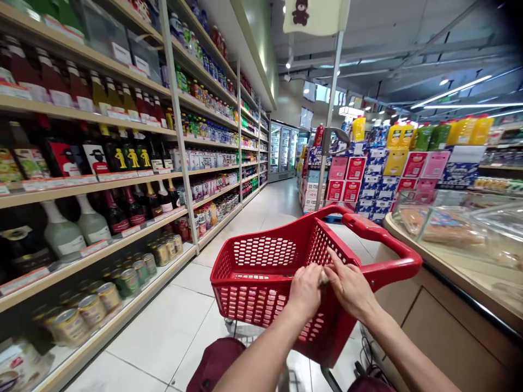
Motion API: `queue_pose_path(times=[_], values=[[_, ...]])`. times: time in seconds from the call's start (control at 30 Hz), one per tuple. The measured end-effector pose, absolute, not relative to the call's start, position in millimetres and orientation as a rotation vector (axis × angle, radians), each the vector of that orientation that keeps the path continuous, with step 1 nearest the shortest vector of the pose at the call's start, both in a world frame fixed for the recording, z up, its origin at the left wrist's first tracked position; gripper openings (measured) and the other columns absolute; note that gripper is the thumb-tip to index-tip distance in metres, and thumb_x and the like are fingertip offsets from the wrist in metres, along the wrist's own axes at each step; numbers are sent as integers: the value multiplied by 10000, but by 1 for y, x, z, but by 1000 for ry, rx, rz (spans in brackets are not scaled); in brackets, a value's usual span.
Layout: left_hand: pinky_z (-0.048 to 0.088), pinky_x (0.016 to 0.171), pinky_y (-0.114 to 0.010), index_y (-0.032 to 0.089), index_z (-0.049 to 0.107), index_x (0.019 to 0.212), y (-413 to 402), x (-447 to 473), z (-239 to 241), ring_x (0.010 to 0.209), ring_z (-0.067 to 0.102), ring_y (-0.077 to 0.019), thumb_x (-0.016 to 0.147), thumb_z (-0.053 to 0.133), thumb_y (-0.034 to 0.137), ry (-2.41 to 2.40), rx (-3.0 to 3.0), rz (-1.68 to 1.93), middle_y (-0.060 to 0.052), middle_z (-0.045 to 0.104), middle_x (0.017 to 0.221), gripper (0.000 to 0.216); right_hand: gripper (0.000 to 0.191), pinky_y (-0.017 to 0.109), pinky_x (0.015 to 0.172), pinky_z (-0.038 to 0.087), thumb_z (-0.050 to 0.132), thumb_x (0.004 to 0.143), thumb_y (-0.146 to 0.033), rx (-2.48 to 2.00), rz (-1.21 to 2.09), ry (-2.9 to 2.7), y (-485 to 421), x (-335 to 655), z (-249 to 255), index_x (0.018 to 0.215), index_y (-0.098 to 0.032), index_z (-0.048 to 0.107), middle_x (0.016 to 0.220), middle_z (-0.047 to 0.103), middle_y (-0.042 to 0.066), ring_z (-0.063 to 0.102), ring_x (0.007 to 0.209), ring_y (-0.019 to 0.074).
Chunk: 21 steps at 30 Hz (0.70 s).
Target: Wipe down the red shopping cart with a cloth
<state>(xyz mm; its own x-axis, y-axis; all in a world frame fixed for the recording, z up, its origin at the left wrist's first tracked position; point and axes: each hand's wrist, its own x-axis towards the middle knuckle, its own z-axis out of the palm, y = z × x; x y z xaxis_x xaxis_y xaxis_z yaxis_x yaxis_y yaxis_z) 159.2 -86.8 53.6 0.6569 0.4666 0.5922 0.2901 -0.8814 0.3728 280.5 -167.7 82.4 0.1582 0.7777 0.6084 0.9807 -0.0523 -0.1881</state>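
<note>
Leaving the handle (370,227) unheld, cart (261,282) could roll if bumped; left grip (305,291) curled, right grip (350,287) half-spread, can't tell if they're pinching anything.

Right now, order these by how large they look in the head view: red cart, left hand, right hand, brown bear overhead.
1. Red cart
2. Left hand and right hand: too alike to rank
3. Brown bear
</note>
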Motion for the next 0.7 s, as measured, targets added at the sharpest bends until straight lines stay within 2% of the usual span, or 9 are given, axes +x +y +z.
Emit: queue_pose_path(times=[0.1,0.23,0.4,0.5,0.63,0.7], values=[[394,949,-419,192,514,1109,-55,95,24,1117,498,-196,809,400,102,669,2755,1171,-76,592,1141,334,491,376,887,326,255,906,-391,-1811,-558,-1653,-168,280,73,1341,-170,307,913,671,55,595,856,177],[351,969,-505,195,485,1171,-31,43,5,1225,398,-245,806,375,65,1072,2731,1385,-122,478,1286,403,476,402,888,281,285,900,-396,-1842,-689,-1619,-164,269,66,1305,-166,383,821,666,49,563,817,194],[392,973,-414,178,444,1218,-56,104,16,1220,405,-197,800,400,57,639,2848,1256,-119,478,1287,438,453,374,869,271,314,897,-380,-1817,-787,-1610,-164,258,64,1292,-179,409,805,664,36,541,790,181],[369,988,-432,195,422,1235,-53,94,21,1217,409,-192,797,423,61,522,2924,1144,-102,478,1293,458,435,358,891,269,315,902,-361,-1789,-791,-1634,-168,257,62,1270,-165,435,866,665,43,542,814,168],[329,1002,-485,285,451,1195,-14,4,6,1217,407,-197,813,414,92,988,2813,1259,-35,495,1280,430,418,353,906,268,317,900,-345,-1788,-785,-1608,-170,250,61,1252,-171,462,882,668,43,538,833,168],[337,996,-483,239,457,1202,0,-23,-2,1243,370,-220,799,380,73,1220,2690,1400,-72,474,1296,442,405,357,905,263,325,898,-339,-1794,-796,-1587,-170,242,62,1238,-184,479,871,668,40,535,831,171]])
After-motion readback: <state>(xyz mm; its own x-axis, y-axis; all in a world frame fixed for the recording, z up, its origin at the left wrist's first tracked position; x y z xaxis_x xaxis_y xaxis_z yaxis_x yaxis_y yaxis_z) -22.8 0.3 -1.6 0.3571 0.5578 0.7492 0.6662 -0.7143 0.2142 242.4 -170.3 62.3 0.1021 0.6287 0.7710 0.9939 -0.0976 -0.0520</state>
